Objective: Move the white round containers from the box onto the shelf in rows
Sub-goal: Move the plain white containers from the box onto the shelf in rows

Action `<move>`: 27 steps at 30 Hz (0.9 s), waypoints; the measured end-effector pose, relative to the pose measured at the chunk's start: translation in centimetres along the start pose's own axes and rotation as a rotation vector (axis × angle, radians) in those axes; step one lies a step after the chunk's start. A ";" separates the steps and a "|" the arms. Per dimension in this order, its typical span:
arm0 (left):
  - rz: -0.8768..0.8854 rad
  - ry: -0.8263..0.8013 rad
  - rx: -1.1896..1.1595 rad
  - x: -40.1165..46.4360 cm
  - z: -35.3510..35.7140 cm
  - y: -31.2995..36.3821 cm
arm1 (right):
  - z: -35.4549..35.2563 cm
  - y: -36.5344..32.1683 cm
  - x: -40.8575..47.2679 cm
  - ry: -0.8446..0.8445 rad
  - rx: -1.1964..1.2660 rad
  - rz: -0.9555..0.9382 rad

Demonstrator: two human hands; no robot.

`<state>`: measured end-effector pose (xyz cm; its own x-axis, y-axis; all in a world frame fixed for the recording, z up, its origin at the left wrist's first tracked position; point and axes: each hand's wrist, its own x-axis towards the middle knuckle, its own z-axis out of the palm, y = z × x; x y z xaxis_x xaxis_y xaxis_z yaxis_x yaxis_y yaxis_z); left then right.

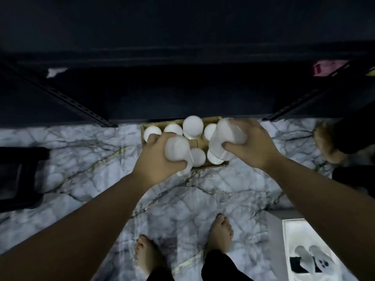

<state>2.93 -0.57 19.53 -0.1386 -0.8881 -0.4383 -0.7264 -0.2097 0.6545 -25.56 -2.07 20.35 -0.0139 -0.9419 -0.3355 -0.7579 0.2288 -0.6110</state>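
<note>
- My left hand (160, 157) grips one white round container (178, 152); fingers curl round its smooth, matte plastic wall, thumb wrapped under its near side. The container is tilted, lid end toward me, held above the near left part of the box.
- My right hand (251, 145) grips a second container (226, 138), a cylinder lying slantwise, fingers over the top and thumb pressed on the lower end. It hangs over the right end of the box.
- The cardboard box (199, 141) sits on the floor, brown and rectangular, its far edge just under the front of the shelf.
- Inside the box, more round white lids (152, 133) show as flat discs; one container (192, 126) stands taller than the others in the far row.
- The shelf (182, 94) is dark metal, with perforated angle uprights (67, 98) at either side. Its surfaces are too dim to read.
- The floor (81, 159) is glossy, marble-patterned, grey veins on white.
- My bare feet (221, 230) stand on it, near the bottom edge.
</note>
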 end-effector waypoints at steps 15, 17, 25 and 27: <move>0.243 0.326 -0.099 -18.8 -22.8 23.5 | -23.8 -21.9 -15.6 0.231 0.194 -0.321; 0.275 0.386 -0.125 -21.0 -25.3 26.1 | -27.0 -24.5 -16.8 0.278 0.216 -0.412; 0.403 0.590 -0.180 -26.7 -33.5 34.5 | -37.2 -33.3 -18.9 0.423 0.272 -0.668; 0.412 0.631 -0.173 -27.5 -35.3 36.0 | -38.6 -35.2 -18.9 0.438 0.286 -0.698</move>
<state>4.34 1.84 76.87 0.0728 -0.9623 0.2620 -0.5764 0.1738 0.7985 -23.84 -1.78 75.87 0.0986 -0.8861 0.4528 -0.4948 -0.4384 -0.7503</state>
